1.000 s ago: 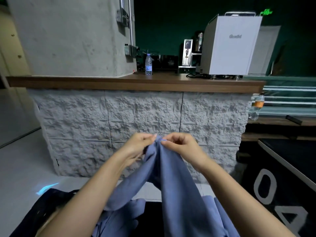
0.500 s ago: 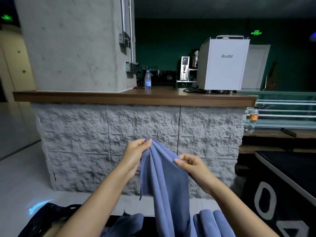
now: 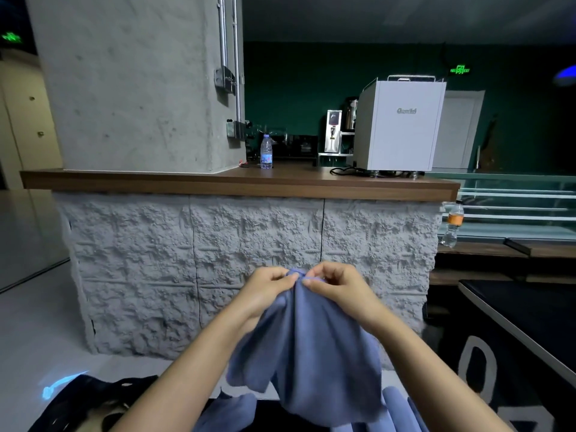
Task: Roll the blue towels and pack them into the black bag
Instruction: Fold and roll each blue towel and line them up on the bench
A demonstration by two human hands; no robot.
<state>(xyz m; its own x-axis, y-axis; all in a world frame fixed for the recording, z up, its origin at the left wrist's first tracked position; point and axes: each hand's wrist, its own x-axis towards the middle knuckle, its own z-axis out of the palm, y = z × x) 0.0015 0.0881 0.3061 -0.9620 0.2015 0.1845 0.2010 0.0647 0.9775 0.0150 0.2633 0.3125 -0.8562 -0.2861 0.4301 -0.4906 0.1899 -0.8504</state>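
Blue towel (image 3: 311, 353) hung from its top edge, pinched by left hand (image 3: 265, 294) and right hand (image 3: 339, 291), fingertips nearly touching; floor (image 3: 31, 332) stretched away left of them.

facing me: stone-faced counter (image 3: 249, 238) with wooden top (image 3: 187, 182) | on it: clear water bottle (image 3: 266, 152), white machine (image 3: 405, 135) (logo unreadable) | to my right: orange-labelled bottle (image 3: 453, 226)

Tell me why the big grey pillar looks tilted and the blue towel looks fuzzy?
In the head view, the wide-angle lens makes the grey pillar lean; the blue towel is smeared at its lower left flap, probably by motion, while the left hand and right hand pinching its top look sharper; the room is dim, so the green exit sign glows.
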